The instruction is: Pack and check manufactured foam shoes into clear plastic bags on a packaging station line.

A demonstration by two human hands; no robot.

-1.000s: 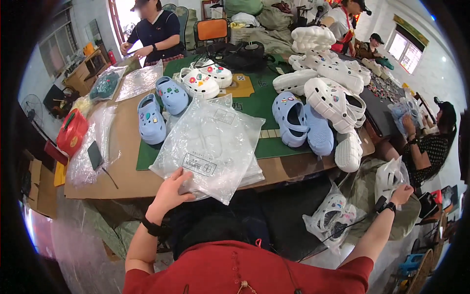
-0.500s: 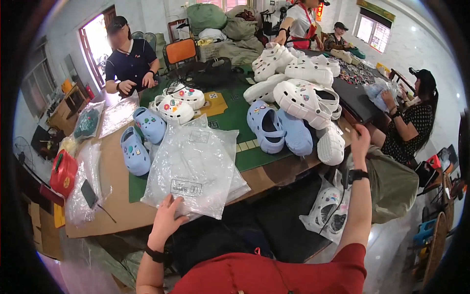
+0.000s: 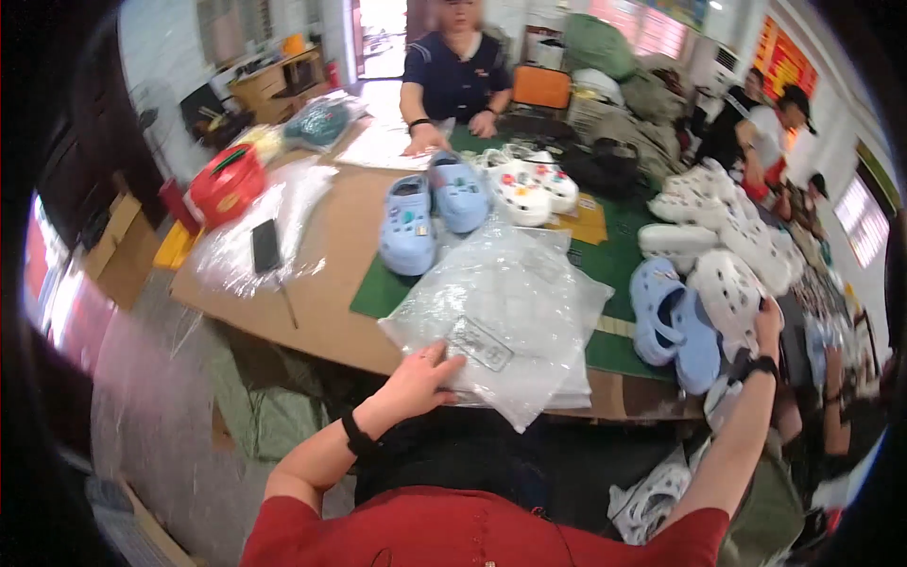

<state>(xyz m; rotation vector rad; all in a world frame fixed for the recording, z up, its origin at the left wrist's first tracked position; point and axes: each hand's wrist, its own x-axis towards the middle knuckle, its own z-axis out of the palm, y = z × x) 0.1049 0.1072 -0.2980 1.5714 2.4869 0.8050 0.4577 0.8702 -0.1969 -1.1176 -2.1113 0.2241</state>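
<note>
My left hand (image 3: 425,380) lies at the lower left edge of a clear plastic bag (image 3: 529,293), its fingers stretched out on the film. The bag tops a small stack of similar bags near the table's front edge. My right hand (image 3: 769,329) is closed at the side of a white clog (image 3: 726,291) in the pile on the right; the clog partly hides its fingers. Beside that clog rest two light-blue clogs (image 3: 656,312), one turned sole-out. Behind the bag stand another pair of blue clogs (image 3: 407,227) with charms and a pair of white clogs (image 3: 529,189).
A dark phone (image 3: 265,248) lies on more plastic film at the left, near a red container (image 3: 230,184). Across the table (image 3: 331,317) stands a person (image 3: 453,85) in a dark shirt. Bagged white clogs (image 3: 654,499) are below the table edge.
The view has swung left, so the table things appear farther right. My right hand has come onto the white clog at the pile. My left hand stays on the bag.
</note>
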